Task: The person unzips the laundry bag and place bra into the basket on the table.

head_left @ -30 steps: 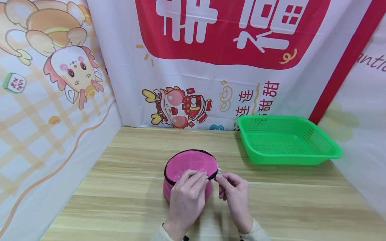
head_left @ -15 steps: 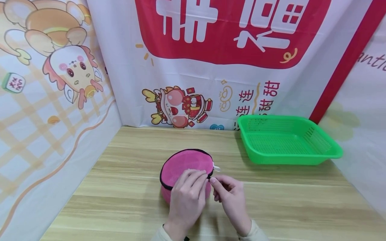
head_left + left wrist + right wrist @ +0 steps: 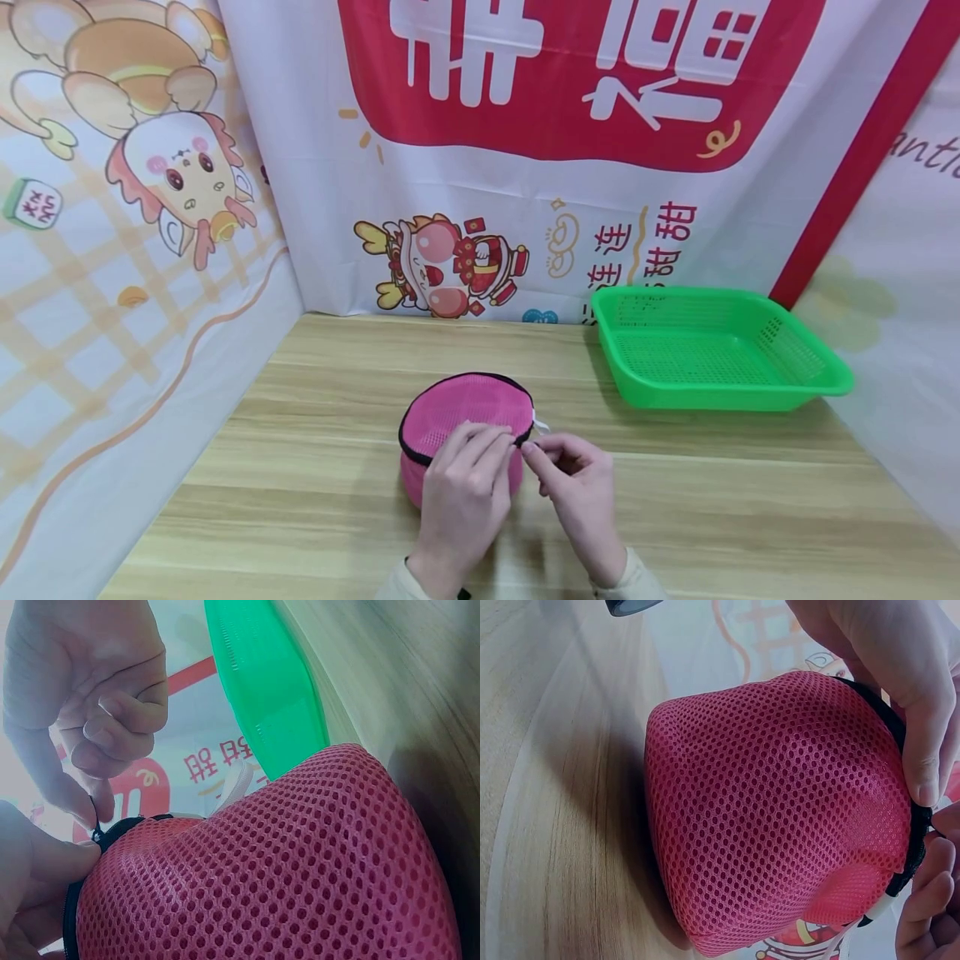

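Observation:
A round pink mesh bag (image 3: 468,402) with a black zipper edge (image 3: 420,458) stands on the wooden table. My left hand (image 3: 467,492) pinches the edge on its near right side, thumb on the side wall and fingers over the lid. Close by, my right hand (image 3: 579,490) pinches a small dark zipper pull (image 3: 95,816) between thumb and index finger, its other fingers curled. A white fabric tag (image 3: 540,426) sticks out from the edge just beyond the right fingertips. What the bag holds, if anything, cannot be made out through the mesh.
A green perforated plastic basket (image 3: 720,350) stands at the back right of the table (image 3: 337,358). Printed cloth hangs (image 3: 300,192) enclose the back and both sides.
Over the second, my right hand has moved slightly left and toward me along the zipper. The bag has shifted a little left, and the white tag shows more. My left hand keeps its place.

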Demonstrator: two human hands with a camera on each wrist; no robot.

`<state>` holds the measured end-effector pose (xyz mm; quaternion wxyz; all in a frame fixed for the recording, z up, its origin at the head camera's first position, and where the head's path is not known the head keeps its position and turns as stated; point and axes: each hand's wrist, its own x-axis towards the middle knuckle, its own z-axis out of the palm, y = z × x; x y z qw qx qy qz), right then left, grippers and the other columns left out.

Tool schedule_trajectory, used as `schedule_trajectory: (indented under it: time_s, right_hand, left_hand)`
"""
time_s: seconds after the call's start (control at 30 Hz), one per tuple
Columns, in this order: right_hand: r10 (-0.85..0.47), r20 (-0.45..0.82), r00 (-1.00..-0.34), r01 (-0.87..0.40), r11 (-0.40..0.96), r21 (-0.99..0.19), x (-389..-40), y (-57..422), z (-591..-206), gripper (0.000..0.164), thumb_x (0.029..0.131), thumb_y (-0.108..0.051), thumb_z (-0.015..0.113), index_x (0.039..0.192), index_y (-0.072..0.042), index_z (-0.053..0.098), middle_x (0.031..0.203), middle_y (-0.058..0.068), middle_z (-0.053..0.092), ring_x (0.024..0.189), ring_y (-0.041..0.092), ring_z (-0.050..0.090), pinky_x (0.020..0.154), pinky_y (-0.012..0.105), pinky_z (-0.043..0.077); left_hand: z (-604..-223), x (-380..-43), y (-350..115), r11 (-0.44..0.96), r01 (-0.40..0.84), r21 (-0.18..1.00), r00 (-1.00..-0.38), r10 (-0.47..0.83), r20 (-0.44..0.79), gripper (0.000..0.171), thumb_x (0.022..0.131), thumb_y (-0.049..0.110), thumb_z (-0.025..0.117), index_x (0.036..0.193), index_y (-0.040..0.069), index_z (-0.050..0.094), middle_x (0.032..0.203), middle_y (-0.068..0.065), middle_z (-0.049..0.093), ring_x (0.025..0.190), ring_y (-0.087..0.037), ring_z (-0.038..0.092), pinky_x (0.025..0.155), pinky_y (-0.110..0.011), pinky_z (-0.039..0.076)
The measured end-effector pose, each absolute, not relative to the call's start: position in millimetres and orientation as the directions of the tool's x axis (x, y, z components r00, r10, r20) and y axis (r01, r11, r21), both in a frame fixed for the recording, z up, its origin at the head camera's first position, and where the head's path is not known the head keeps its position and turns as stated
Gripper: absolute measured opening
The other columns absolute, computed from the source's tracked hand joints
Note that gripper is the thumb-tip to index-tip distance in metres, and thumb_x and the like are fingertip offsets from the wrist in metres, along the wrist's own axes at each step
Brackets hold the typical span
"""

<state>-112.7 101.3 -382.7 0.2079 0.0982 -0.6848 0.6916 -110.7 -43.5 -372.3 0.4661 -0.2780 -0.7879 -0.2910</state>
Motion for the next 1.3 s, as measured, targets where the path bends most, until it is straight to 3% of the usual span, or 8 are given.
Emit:
schedule_trajectory:
  time_s: [0.67, 0.93, 1.3]
  right_hand:
    - [0.233, 0.405, -0.884, -0.395, 0.091, -0.914, -114, 101, -385, 0.013, 0.077, 0.006, 0.079, 0.075, -0.003, 0.070, 0.054, 0.002, 0.051, 0.041, 0.007, 0.045, 0.036, 0.020, 0.035]
    - [0.229, 0.409, -0.883, -0.401, 0.082, -0.912, -101, 96, -361, 0.012, 0.078, 0.010, 0.076, 0.074, 0.002, 0.068, 0.054, 0.004, 0.051, 0.042, 0.006, 0.045, 0.037, 0.019, 0.035]
    - [0.233, 0.404, -0.885, -0.399, 0.068, -0.914, -115, 104, -386, 0.012, 0.078, 0.001, 0.081, 0.076, -0.006, 0.071, 0.054, 0.003, 0.053, 0.041, 0.010, 0.046, 0.036, 0.021, 0.035]
  left_hand:
    - [-375, -111, -43, 0.673, 0.712, 0.200, -0.411, 0.169, 0.896, 0.020, 0.080, -0.002, 0.072, 0.099, 0.001, 0.076, 0.099, -0.007, 0.072, 0.092, -0.022, 0.063, 0.082, -0.033, 0.054]
    - [-375, -111, -43, 0.674, 0.709, 0.206, -0.419, 0.169, 0.892, 0.019, 0.080, -0.002, 0.072, 0.099, 0.001, 0.076, 0.099, -0.007, 0.072, 0.092, -0.022, 0.063, 0.082, -0.033, 0.054]
    - [-375, -110, -43, 0.674, 0.705, 0.221, -0.438, 0.169, 0.883, 0.017, 0.082, -0.001, 0.071, 0.098, 0.001, 0.076, 0.098, -0.007, 0.072, 0.093, -0.021, 0.063, 0.083, -0.031, 0.054]
